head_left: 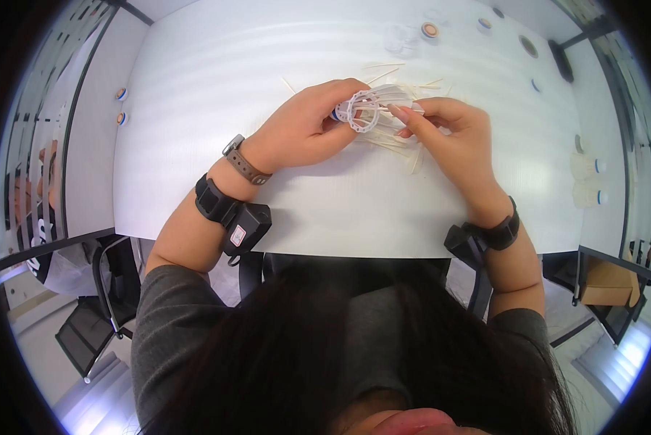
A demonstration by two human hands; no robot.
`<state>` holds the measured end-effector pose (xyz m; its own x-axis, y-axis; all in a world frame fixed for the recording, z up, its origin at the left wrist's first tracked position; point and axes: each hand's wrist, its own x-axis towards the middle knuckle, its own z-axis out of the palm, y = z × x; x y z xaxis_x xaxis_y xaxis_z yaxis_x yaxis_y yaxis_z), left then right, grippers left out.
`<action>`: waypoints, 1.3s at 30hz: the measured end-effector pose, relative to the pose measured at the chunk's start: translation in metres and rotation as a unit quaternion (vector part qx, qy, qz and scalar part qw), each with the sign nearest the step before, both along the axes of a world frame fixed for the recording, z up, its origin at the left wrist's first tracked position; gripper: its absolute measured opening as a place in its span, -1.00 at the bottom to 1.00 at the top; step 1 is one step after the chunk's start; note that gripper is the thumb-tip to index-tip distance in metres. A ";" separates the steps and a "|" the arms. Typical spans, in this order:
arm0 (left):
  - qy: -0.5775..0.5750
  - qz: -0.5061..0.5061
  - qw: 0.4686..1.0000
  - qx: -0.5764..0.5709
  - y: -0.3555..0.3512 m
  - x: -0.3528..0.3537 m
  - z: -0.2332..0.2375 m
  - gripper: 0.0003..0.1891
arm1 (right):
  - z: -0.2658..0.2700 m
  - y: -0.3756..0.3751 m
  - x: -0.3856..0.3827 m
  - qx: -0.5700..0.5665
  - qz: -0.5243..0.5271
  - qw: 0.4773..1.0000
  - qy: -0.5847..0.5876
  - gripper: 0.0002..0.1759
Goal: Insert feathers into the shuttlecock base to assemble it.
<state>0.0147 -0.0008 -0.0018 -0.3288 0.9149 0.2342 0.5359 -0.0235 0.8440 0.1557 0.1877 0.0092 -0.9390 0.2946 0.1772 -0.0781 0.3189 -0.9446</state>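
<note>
Observed on the head feed: I had both hands over the white table [354, 217], close together. The left hand [307, 123] was curled partway closed around a white shuttlecock [364, 116], fingers on its far side and thumb on the near side. A blue band showed at the base, most of which the palm hid. The netted skirt pointed toward the right hand [459, 138].

On that side I noted thumb and index finger pinched together on a thin pale stick [416, 110] at the skirt; I could not tell whether its hidden end was seated there. The remaining right fingers were loosely bent. Loose sticks [387, 145] lay scattered behind and below the shuttlecock. I could not judge whether the shuttlecock touched the tabletop.
</note>
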 end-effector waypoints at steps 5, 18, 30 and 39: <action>0.006 0.008 1.000 0.010 -0.001 0.001 -0.002 -0.65 | 0.002 -0.002 0.000 -0.009 0.003 1.000 0.002 -0.80; 0.041 0.003 0.999 -0.014 -0.001 0.002 -0.001 -0.63 | 0.002 -0.004 0.000 0.060 -0.011 0.998 0.029 -0.81; 0.059 -0.001 0.998 -0.009 0.000 0.002 -0.002 -0.64 | 0.003 -0.003 0.000 0.028 0.004 1.000 0.002 -0.81; 0.064 0.000 0.998 0.003 -0.001 0.003 -0.002 -0.63 | 0.001 -0.001 0.000 -0.036 0.013 0.999 -0.037 -0.80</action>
<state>0.0178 -0.0019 -0.0041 -0.2952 0.9136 0.2795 0.6391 -0.0287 0.7686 0.1552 0.1869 0.0102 -0.9562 0.2795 0.0864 -0.0149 0.2483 -0.9686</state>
